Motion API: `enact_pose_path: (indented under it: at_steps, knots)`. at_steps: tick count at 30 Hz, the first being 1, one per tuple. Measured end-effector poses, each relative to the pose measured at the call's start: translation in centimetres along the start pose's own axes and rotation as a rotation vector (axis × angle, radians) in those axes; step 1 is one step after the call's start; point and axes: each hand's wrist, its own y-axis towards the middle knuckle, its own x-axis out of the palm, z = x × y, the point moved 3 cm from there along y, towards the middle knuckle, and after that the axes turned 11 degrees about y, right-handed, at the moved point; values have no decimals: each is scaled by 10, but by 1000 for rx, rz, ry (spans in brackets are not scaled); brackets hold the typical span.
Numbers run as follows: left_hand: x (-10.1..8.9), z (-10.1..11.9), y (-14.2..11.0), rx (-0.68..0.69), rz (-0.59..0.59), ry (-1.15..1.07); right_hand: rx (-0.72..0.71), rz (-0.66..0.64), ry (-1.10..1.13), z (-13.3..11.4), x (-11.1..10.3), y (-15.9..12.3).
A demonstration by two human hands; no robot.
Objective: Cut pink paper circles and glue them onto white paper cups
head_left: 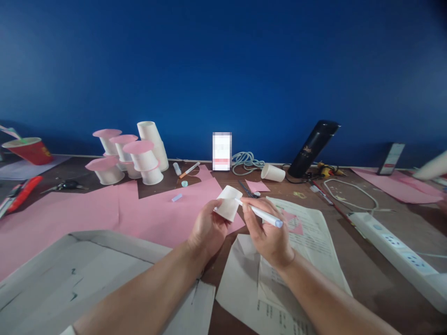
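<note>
A white paper cup [228,203] is held tilted in my left hand [209,228], fingers wrapped round its lower side. My right hand [267,228] grips a white marker pen [261,215] with a pale blue end, its tip at the cup's side; whether it touches I cannot tell. Under and left of my hands lies a large pink paper sheet [157,209]. Another white paper cup [273,172] rests on its side beyond my right hand. Behind my left hand, on the left, stand several white cups with pink paper discs [139,148].
A stack of white cups [153,144], a red cup [30,151] and a red utility knife [24,193] are left. A phone [221,151] stands by the wall. A black bottle [312,149] leans right, near a power strip [398,246]. Printed papers [314,232] lie under my right arm.
</note>
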Motion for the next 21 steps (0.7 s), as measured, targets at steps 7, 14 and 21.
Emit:
enact_pose_path:
  at_steps: [7,14,21]
  knots:
    - [1,2,-2,5,5,9,9,-24,3,-1,2,-1]
    - [1,2,-1,6,7,1,3,-31,7,-2,2,-1]
    - [1,2,0,9,12,17,14,-37,14,0,2,-2]
